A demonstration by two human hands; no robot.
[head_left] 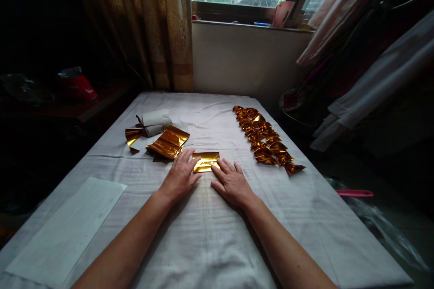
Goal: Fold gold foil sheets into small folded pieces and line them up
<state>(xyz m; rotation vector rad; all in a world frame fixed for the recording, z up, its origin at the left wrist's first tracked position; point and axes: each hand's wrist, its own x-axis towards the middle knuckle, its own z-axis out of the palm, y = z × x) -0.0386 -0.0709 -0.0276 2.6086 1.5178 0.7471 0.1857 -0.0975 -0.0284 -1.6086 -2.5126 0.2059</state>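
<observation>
A small rectangle of shiny gold foil paper (206,161), with creases running across it, lies flat on the cloth-covered table. My left hand (181,174) rests at its left edge with fingers stretched out, touching it. On the opposite edge lie the spread fingers of my right hand (232,181). Just beyond my left hand is a stack of flat gold foil sheets (168,141). Over on the right, several folded gold foil pieces (261,135) with pointed ends are set out in rows.
White paper bundles (154,121) and a curled gold foil scrap (133,137) lie behind the stack. A pale paper sheet (68,230) is at the left front. Curtain (162,27) and window wall (224,54) bound the far side; clothes (383,76) hang at right.
</observation>
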